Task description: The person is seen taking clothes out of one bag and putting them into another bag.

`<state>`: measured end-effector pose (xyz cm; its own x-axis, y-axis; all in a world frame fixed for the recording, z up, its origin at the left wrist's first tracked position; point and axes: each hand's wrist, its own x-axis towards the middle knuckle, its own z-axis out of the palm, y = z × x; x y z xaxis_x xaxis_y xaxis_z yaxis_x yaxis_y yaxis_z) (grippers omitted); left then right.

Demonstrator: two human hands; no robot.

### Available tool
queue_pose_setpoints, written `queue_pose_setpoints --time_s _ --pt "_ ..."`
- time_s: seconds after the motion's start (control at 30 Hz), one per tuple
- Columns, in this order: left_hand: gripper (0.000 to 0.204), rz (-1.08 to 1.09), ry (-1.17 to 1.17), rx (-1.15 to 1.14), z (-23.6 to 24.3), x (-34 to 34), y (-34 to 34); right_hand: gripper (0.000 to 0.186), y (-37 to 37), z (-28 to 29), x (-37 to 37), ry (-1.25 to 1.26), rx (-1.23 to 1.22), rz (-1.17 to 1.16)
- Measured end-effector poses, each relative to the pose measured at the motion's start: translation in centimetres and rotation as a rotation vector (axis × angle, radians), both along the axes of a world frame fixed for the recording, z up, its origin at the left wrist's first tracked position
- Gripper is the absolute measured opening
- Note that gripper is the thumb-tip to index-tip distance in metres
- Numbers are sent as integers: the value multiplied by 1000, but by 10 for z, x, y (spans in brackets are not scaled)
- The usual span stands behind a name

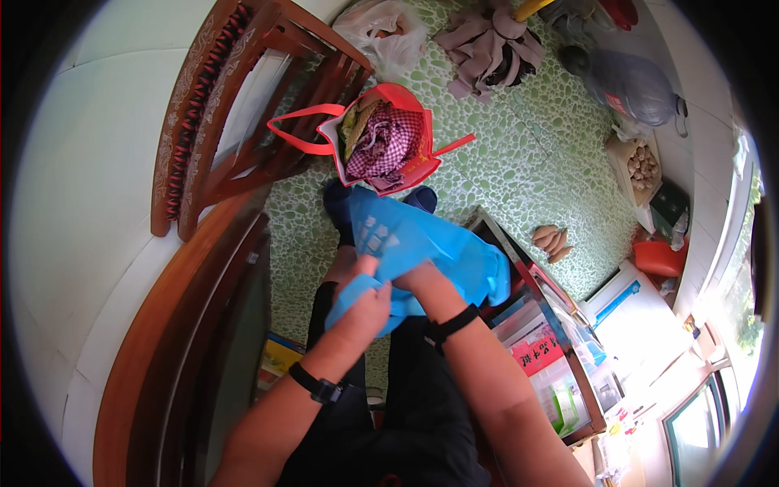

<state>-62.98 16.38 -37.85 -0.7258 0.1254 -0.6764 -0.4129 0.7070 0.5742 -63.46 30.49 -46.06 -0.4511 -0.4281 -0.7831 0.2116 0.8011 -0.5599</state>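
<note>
A soft blue bag (454, 252) with white print on one side lies bunched across my lap and knees. My left hand (369, 300) is closed on a fold of its fabric, and part of the blue cloth hangs below my fingers. Close beside it, my right hand (415, 277) touches the same bag; its fingers are hidden in the blue folds. Just beyond my feet stands an open red tote bag (422, 166) with red-and-white checked cloth (389, 144) and a yellowish-green cloth inside.
A carved wooden chair (219, 122) is at the far left. To my right stands a low glass-sided cabinet (540, 321) holding papers and packages. Brown root vegetables (552, 241) lie on the green patterned floor. A mop head (491, 49) and a white plastic bag (385, 36) are farther off.
</note>
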Motion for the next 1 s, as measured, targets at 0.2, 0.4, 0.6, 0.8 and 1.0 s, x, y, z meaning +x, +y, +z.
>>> queue_pose_setpoints --time_s 0.2,0.4,0.6,0.8,1.0 --pt "24 -162 55 108 54 1 14 49 0 -7 4 -193 50 -269" --pt "16 -188 65 314 81 15 29 47 2 21 7 -334 -56 -574" --pt "16 -5 -59 585 111 11 50 46 22 101 24 -607 -365 -978" --pt "15 -11 -165 825 129 29 57 44 47 168 54 -795 -529 -1269" --pt "21 -28 -264 876 139 31 67 43 64 195 71 -855 -580 -1385"
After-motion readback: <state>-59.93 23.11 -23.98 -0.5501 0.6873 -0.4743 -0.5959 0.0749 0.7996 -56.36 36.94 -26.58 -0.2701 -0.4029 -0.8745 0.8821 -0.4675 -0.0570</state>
